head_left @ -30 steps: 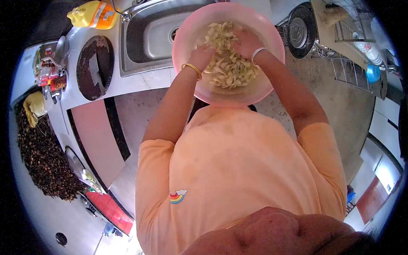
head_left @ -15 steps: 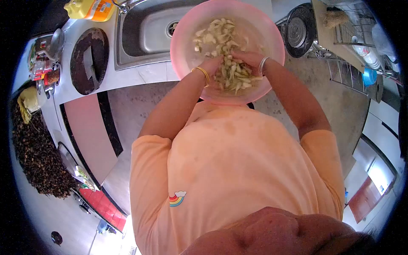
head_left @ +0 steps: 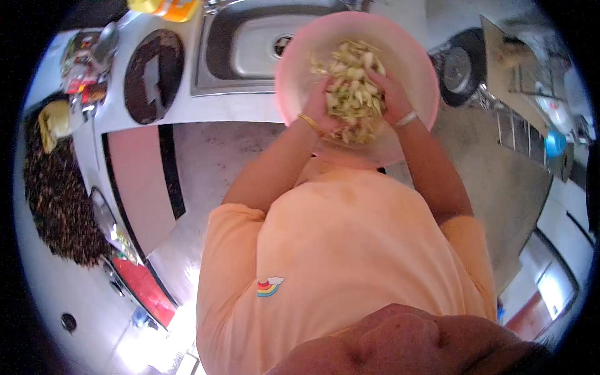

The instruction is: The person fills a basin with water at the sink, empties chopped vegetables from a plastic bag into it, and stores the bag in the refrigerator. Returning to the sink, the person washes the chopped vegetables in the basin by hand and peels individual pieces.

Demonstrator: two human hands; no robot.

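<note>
A pink round basin (head_left: 417, 69) sits at the counter's front edge, right of the sink. Inside it lies a heap of pale green chopped vegetable pieces (head_left: 355, 90). My left hand (head_left: 320, 107), with yellow bangles at the wrist, cups the heap from the left. From the right, my right hand (head_left: 394, 99), wearing a pale bangle, presses against the same pieces. Both hands are inside the basin and hold the pile between them; some fingertips are hidden among the pieces.
The steel sink (head_left: 259, 47) is behind the basin's left side. A knife (head_left: 152, 81) lies on a dark round board (head_left: 134, 87) further left. A black round pan (head_left: 473, 69) and a wire rack (head_left: 515, 131) stand at the right.
My hands have moved apart to the two sides of the vegetable pieces and gathered them into one heap between them. The whole view has shifted, so the basin appears further right and lower.
</note>
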